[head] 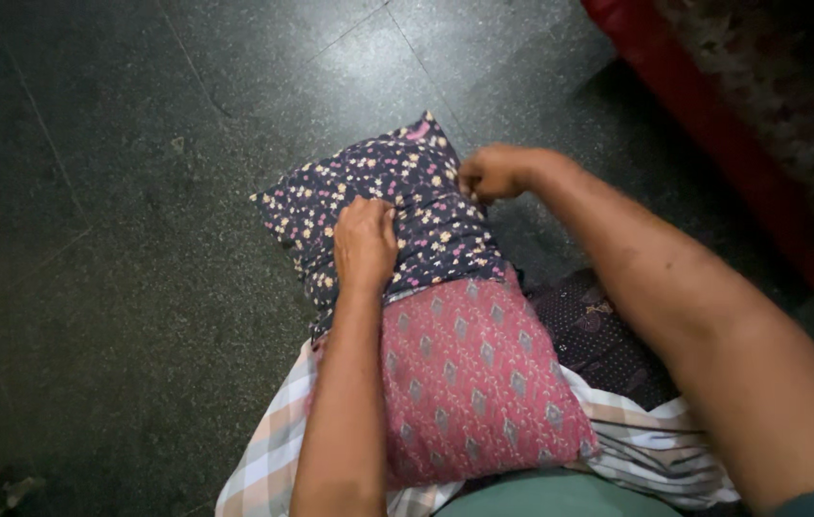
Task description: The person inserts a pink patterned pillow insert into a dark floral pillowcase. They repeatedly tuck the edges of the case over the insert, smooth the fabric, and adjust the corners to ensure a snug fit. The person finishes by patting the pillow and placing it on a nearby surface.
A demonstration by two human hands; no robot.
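A pink patterned pillow (474, 383) lies on my lap, its far half inside a dark blue floral pillowcase (378, 182). My left hand (365, 241) is closed on a bunched fold of the pillowcase at its left middle. On the pillowcase's right edge, my right hand (493, 172) pinches the fabric with the fingers closed. The two hands grip opposite sides of the cover where it meets the pink pillow. The pillow's near end rests against my body.
A checked cloth (273, 460) covers my lap, with a dark dotted fabric (599, 335) at the right. The floor (120, 191) is dark speckled stone tile. A red-edged piece of furniture (704, 105) with a patterned cover stands at the upper right.
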